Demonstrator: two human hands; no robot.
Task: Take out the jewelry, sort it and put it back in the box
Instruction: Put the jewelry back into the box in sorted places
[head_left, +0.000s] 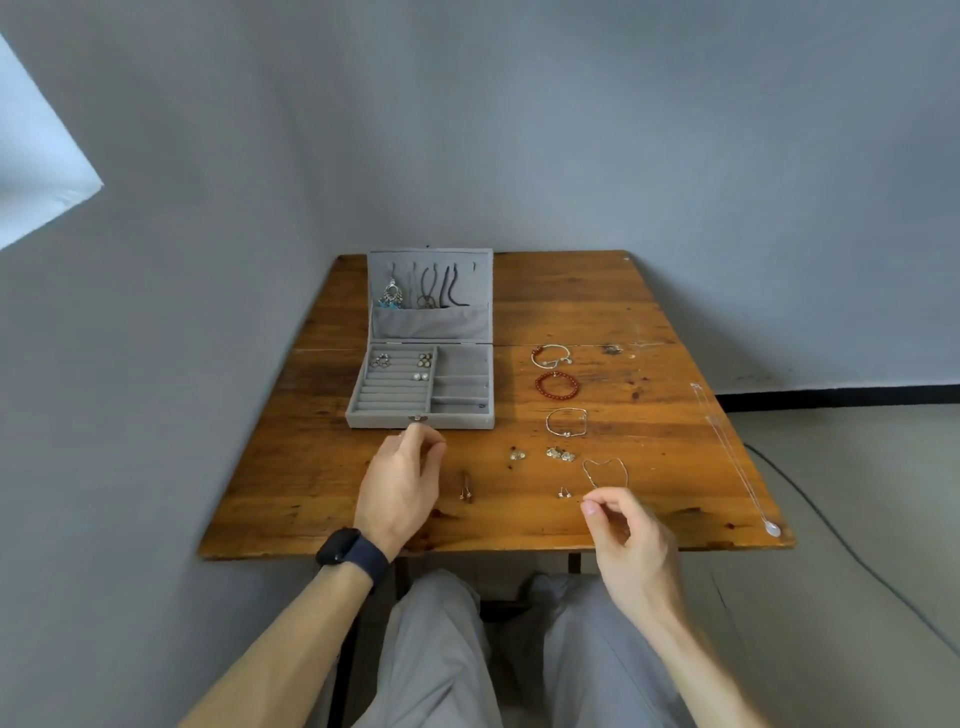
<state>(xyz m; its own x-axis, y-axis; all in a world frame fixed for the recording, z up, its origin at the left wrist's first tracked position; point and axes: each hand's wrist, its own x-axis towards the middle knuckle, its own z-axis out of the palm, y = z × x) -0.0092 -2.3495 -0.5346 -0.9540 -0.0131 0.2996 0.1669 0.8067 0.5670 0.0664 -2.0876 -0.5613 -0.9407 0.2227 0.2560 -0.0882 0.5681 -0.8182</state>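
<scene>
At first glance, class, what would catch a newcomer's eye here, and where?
The open grey jewelry box stands far left on the table, necklaces hanging in its lid. Right of it lies a red bead bracelet. Near the front edge, the right hand seems to pinch a fine chain.

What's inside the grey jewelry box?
Rings and earrings sit in the padded rows, and necklaces hang inside the lid. The lid's pocket covers the necklaces' lower ends and anything tucked inside it.

I note a black smartwatch (337, 552) on a dark navy strap (372, 564) at the left wrist, bare forearms (291, 639), and light grey trousers (441, 654).
</scene>
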